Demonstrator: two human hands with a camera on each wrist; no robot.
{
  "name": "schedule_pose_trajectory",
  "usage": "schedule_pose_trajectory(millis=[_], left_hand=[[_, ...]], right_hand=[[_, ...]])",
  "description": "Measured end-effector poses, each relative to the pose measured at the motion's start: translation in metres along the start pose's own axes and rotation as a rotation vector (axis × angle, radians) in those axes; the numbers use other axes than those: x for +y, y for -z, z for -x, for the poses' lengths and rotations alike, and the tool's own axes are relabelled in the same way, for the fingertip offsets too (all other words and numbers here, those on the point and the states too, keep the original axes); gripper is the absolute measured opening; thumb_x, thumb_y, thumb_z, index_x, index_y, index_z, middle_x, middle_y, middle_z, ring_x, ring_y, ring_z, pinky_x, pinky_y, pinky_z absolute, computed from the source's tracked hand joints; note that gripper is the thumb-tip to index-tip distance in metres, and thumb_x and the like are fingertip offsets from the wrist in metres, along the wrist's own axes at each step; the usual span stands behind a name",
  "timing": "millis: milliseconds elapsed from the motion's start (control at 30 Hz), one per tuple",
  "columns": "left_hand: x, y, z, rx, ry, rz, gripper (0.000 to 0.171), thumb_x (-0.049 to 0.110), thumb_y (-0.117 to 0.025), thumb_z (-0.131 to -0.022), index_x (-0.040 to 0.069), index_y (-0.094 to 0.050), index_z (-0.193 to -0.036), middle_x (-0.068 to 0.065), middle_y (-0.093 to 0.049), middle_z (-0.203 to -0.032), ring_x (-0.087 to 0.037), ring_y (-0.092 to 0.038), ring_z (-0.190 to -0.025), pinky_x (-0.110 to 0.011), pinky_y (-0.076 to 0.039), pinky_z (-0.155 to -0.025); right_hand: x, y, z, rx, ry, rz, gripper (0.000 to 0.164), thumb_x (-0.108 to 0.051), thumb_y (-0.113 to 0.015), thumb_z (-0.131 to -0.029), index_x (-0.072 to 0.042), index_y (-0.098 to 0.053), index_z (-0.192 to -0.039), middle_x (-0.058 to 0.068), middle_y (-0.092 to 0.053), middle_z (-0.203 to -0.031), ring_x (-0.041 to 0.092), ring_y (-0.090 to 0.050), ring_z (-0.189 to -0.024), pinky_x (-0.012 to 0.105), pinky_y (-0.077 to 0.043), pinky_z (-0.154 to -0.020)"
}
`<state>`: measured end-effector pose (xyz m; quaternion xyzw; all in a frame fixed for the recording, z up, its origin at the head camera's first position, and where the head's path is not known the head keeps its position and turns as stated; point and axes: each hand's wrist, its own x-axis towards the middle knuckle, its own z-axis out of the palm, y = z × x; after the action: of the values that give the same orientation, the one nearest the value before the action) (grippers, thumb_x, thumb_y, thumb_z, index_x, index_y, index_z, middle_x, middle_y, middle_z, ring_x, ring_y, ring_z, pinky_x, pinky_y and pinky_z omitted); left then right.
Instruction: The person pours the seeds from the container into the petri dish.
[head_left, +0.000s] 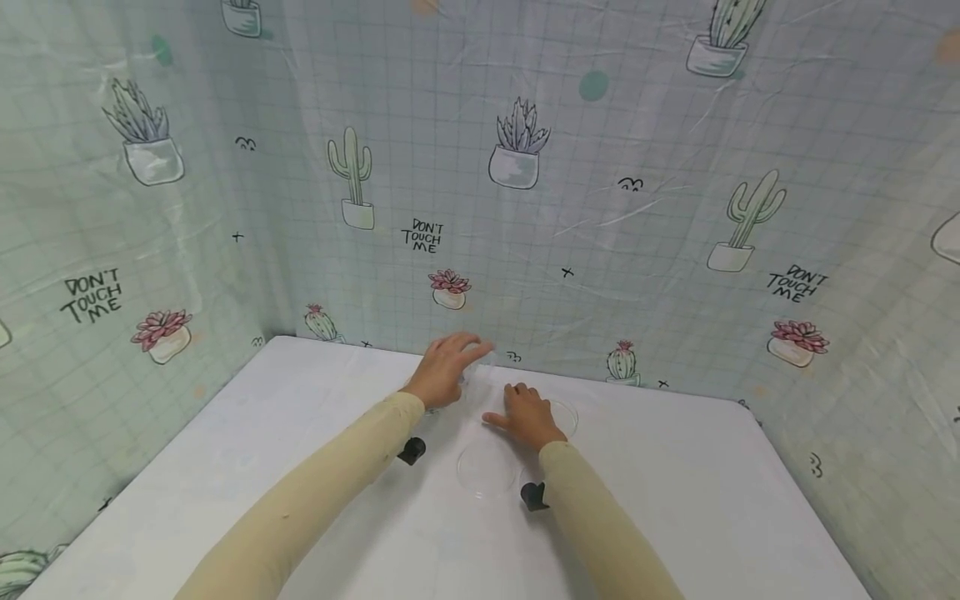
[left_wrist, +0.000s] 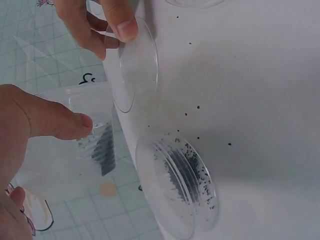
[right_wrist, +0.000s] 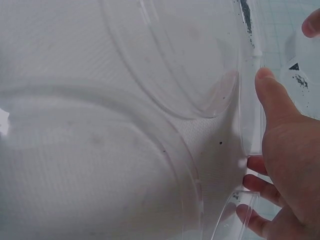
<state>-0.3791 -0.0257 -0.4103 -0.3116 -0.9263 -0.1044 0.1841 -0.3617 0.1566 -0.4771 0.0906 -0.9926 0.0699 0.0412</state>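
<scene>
The two hands are kept apart near the far edge of the white table [head_left: 675,492], with the left one farther forward. By the left hand [head_left: 445,373] a clear container [left_wrist: 87,165] is gripped, thumb laid along its wall; dark grains [left_wrist: 103,152] are gathered at one end, which suggests that it is held at a slant, though its exact tilt cannot be told. Between the hands, a clear petri dish [left_wrist: 142,70] is spanned by the thumb and fingers of the right hand [head_left: 528,417], apparently so that it is steadied by the edge and its middle is left uncovered; how firmly it is pinched cannot be judged. Under the left wrist, a grain-flecked petri dish [left_wrist: 190,220] is set within short reach, and stray grains [left_wrist: 198,107] are strewn on the tabletop beside it. Nearer the body, in front of the right hand, a bare-looking dish [head_left: 480,493] is placed, and another, the wrist-side dish [right_wrist: 186,150], is partly hidden beneath the right forearm. Just to the right of the right hand, an outer dish [head_left: 576,419] is seen near the fingers, presumably kept aside yet close by.
</scene>
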Motion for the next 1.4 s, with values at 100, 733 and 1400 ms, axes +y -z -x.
schedule_pose_trajectory(millis=[100,733,1400], left_hand=[[0.002,-0.001,-0.0008,0.002,-0.013,-0.002,0.084,-0.004,-0.073,-0.066,0.031,-0.042,-0.135,0.001,-0.043,-0.138,-0.019,-0.035,-0.131,-0.046,-0.029,-0.108],[0.002,-0.002,-0.0021,-0.031,-0.135,-0.155,0.088,0.004,-0.079,-0.065,0.033,-0.038,-0.137,0.002,-0.042,-0.138,-0.017,-0.033,-0.132,-0.04,-0.03,-0.109],[0.0053,0.0017,-0.0046,-0.022,-0.199,-0.191,0.078,0.005,-0.076,-0.07,0.031,-0.042,-0.135,0.0,-0.044,-0.137,-0.021,-0.034,-0.133,-0.043,-0.032,-0.108]], right_hand=[[-0.0003,0.002,0.0011,-0.001,0.003,-0.004,0.079,-0.064,-0.053,-0.078,-0.004,-0.048,-0.128,0.016,-0.053,-0.122,0.034,-0.052,-0.109,0.056,-0.045,-0.085],[-0.0024,0.0037,0.0022,-0.026,0.001,0.016,0.078,-0.063,-0.053,-0.078,-0.003,-0.048,-0.128,0.016,-0.053,-0.123,0.033,-0.051,-0.111,0.055,-0.046,-0.085],[-0.0017,0.0045,0.0027,0.001,0.013,0.02,0.078,-0.064,-0.052,-0.078,-0.004,-0.049,-0.127,0.015,-0.053,-0.122,0.034,-0.052,-0.11,0.055,-0.046,-0.083]])
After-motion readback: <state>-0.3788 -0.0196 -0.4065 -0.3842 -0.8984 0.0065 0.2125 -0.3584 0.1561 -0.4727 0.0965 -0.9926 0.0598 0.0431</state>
